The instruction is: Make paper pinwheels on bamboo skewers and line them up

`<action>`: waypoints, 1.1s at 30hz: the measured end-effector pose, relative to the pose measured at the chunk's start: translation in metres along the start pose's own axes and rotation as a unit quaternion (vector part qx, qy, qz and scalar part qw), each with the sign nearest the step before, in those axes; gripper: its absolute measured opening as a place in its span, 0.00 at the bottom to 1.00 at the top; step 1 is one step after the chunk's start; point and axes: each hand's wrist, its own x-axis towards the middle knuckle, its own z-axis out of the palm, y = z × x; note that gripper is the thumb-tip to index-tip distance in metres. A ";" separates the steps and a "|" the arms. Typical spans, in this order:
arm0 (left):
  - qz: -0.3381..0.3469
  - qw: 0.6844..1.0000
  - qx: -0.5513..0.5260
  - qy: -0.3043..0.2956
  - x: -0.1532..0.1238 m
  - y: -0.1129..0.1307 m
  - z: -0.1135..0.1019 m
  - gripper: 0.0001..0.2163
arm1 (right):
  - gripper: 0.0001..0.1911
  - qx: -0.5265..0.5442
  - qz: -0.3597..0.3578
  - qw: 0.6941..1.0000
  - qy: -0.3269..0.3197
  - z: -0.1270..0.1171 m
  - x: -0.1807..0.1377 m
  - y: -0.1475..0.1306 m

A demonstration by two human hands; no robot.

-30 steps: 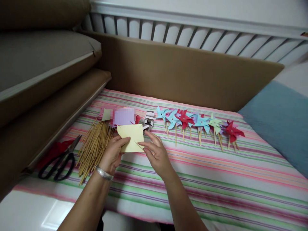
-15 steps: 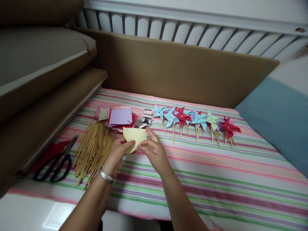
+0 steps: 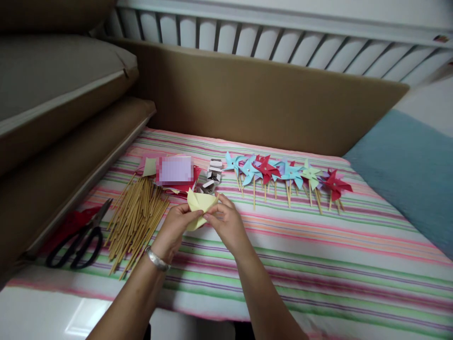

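A pale yellow paper sheet (image 3: pixel 202 202) is held up between both hands, its corners bent in toward the middle. My left hand (image 3: pixel 178 222) pinches its left side, with the thumb on the front near the centre. My right hand (image 3: pixel 226 219) grips the right side, thumb and fingertips close to the left thumb. Just behind the paper are small open white boxes (image 3: pixel 214 171) with small dark contents that I cannot make out. A stack of coloured paper squares (image 3: pixel 175 171), lilac on top and red beneath, lies behind my left hand.
Left of my hands lies a heap of thin wooden sticks (image 3: pixel 136 222), then black-handled scissors (image 3: pixel 79 241) by a red piece. Several finished paper pinwheels (image 3: pixel 268 170) on sticks lie in a row at right. Brown padded boards (image 3: pixel 247 99) rise behind and left of the striped cloth (image 3: pixel 318 264).
The yellow paper has gone from nearly flat to more folded, its corners drawn inward. My right thumb has come closer to my left thumb. The view has shifted slightly.
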 end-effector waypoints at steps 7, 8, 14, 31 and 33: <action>-0.019 1.000 0.006 -0.009 0.000 0.001 -0.001 0.14 | 0.02 -0.014 0.008 1.000 0.008 0.002 0.002 0.005; -0.019 1.000 0.009 -0.008 0.001 0.001 -0.001 0.14 | 0.01 -0.014 0.008 1.000 0.005 0.002 0.002 0.005; -0.026 1.000 0.017 -0.004 0.003 -0.001 -0.003 0.14 | 0.02 -0.011 0.021 1.000 0.015 0.001 0.002 0.001; -0.031 0.999 -0.023 -0.017 0.002 0.000 -0.003 0.14 | 0.02 0.007 0.002 1.000 0.012 0.001 0.003 -0.001; -0.031 0.999 -0.032 -0.031 0.002 -0.001 -0.005 0.14 | 0.04 0.015 -0.018 1.000 0.014 0.000 0.003 -0.002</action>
